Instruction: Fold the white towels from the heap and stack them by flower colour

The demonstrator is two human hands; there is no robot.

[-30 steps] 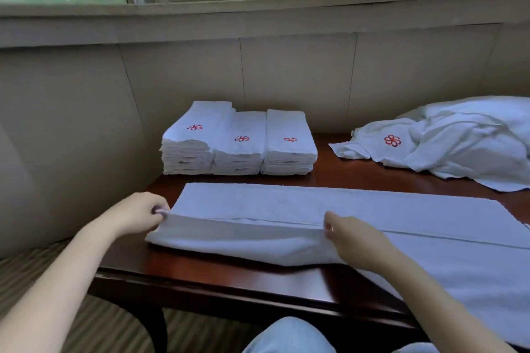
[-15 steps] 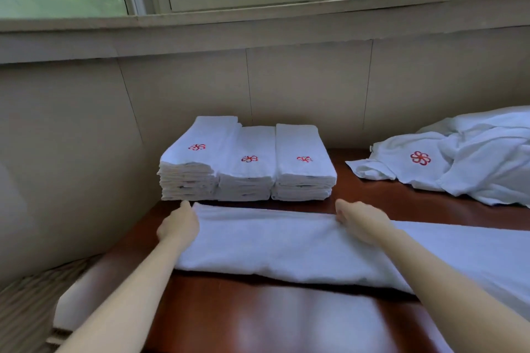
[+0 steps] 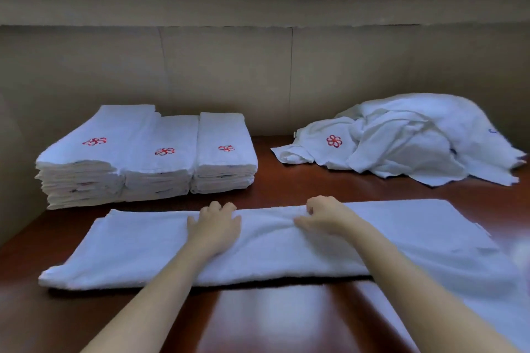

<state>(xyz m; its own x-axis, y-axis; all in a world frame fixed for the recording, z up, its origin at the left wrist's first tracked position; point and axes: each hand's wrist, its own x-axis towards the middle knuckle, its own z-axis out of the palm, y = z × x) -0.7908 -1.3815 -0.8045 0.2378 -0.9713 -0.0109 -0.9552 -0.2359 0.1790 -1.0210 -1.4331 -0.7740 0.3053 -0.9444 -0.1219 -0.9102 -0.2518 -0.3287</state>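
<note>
A long white towel point(image 3: 286, 241), folded lengthwise into a band, is lying across the near part of a dark red-brown wooden table point(image 3: 281, 321), running from the left side off toward the right edge of the view. Both of the person's bare hands are resting on its far edge near the middle. The left hand point(image 3: 215, 223) is lying on top of the cloth with its fingers curled over the far edge. The right hand point(image 3: 322, 213), just beside it, is pinching a small bunch of the cloth, which is wrinkling between the two hands. Behind the towel on the left, three stacks of folded white towels point(image 3: 149, 157) are standing side by side and touching, close against the wall; each top towel is showing a small red flower. Far right on the table, well apart from the stacks, a loose heap of unfolded white towels point(image 3: 407, 137) is lying crumpled, with a red flower point(image 3: 334, 141) showing on one near its left side and a bit of blue stitching at its right. A beige wall point(image 3: 258, 71) and a window sill are rising behind the table.
</note>
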